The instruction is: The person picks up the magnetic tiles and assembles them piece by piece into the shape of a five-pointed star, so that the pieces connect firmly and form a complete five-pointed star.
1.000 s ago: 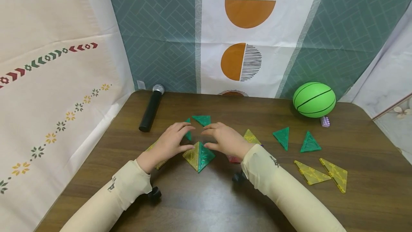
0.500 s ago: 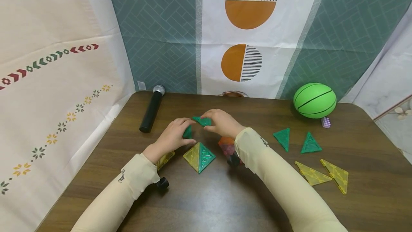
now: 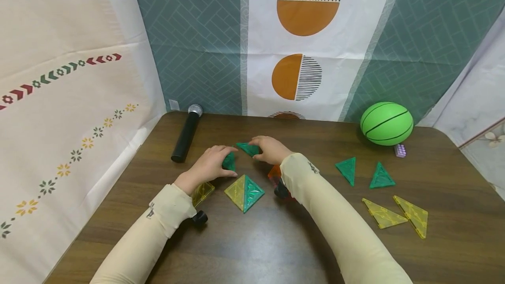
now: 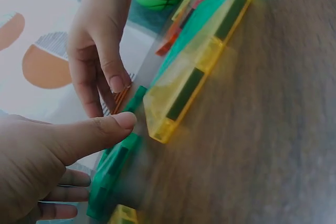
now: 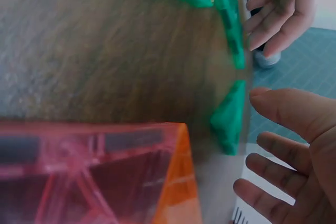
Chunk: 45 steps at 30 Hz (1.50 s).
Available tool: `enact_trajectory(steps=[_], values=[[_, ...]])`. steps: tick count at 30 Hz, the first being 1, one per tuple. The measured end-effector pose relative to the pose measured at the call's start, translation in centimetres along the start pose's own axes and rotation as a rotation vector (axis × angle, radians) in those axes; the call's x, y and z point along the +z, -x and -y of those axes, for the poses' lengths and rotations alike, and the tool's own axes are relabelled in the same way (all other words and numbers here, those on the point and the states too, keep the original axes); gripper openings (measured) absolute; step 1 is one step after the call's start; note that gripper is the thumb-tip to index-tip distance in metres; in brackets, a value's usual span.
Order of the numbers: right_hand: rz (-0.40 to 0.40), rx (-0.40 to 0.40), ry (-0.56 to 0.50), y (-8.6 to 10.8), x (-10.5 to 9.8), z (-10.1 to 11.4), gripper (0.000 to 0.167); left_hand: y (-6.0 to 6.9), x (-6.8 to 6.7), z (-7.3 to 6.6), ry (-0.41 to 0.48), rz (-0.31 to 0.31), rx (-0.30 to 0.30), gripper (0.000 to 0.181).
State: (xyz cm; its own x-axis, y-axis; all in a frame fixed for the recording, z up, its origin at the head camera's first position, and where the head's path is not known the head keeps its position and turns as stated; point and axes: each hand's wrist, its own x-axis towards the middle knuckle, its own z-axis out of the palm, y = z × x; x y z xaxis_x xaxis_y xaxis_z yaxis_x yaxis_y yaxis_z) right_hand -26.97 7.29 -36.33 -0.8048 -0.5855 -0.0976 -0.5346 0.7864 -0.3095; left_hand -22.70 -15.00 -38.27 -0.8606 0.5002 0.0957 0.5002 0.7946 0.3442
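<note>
My left hand is at a green triangular magnetic tile lying on the table, its thumb and fingers spread on either side. In the left wrist view the thumb stands apart from that tile. Beside a second green triangular tile, farther back, is my right hand; the right wrist view shows its fingers loosely spread and apart from the tile. Nearer me lie a yellow triangular tile and a green one, edge to edge as a diamond.
A yellow tile lies below the left wrist. Orange and red tiles sit partly hidden under the right sleeve. To the right are green tiles, yellow tiles, a green ball and a purple block. A microphone lies back left.
My right hand has moved away from me to the far green tile, uncovering part of the orange and red tiles. The left hand has shifted slightly, to the nearer green tile.
</note>
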Motion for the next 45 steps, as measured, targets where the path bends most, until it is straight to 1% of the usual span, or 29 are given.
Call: enact_trajectory(steps=[4, 7, 13, 18, 28, 33, 38, 43, 45], values=[[0.041, 0.017, 0.021, -0.4, 0.6, -0.2, 0.050, 0.0, 0.3, 0.2, -0.015, -0.003, -0.008, 0.070], [0.047, 0.026, 0.037, -0.5, 0.9, -0.3, 0.049, 0.0, 0.5, 0.2, -0.023, -0.011, -0.007, 0.069], [0.035, 0.038, 0.086, -0.3, 1.1, -0.1, 0.046, -0.2, 0.7, 0.2, -0.017, -0.018, -0.013, 0.068], [0.016, 0.064, 0.125, 0.0, 1.0, 0.3, 0.044, -0.4, 0.9, 0.1, -0.007, -0.031, 0.002, 0.067], [-0.011, 0.064, 0.146, 1.0, 0.8, 1.7, 0.036, -0.8, 1.6, -0.4, 0.021, -0.063, 0.028, 0.066], [0.006, 0.067, 0.146, 1.3, 1.0, 2.3, 0.034, -1.1, 2.1, -0.6, 0.008, -0.079, 0.025, 0.064], [0.009, 0.067, 0.160, 1.3, 1.2, 2.7, 0.036, -1.4, 2.6, -0.8, -0.010, -0.085, 0.022, 0.062], [0.000, 0.076, 0.171, 1.4, 1.3, 2.8, 0.038, -1.5, 2.6, -0.9, -0.021, -0.089, 0.022, 0.062], [-0.009, 0.067, 0.171, 1.5, 1.2, 2.8, 0.037, -1.6, 2.6, -0.9, -0.036, -0.089, 0.026, 0.061]])
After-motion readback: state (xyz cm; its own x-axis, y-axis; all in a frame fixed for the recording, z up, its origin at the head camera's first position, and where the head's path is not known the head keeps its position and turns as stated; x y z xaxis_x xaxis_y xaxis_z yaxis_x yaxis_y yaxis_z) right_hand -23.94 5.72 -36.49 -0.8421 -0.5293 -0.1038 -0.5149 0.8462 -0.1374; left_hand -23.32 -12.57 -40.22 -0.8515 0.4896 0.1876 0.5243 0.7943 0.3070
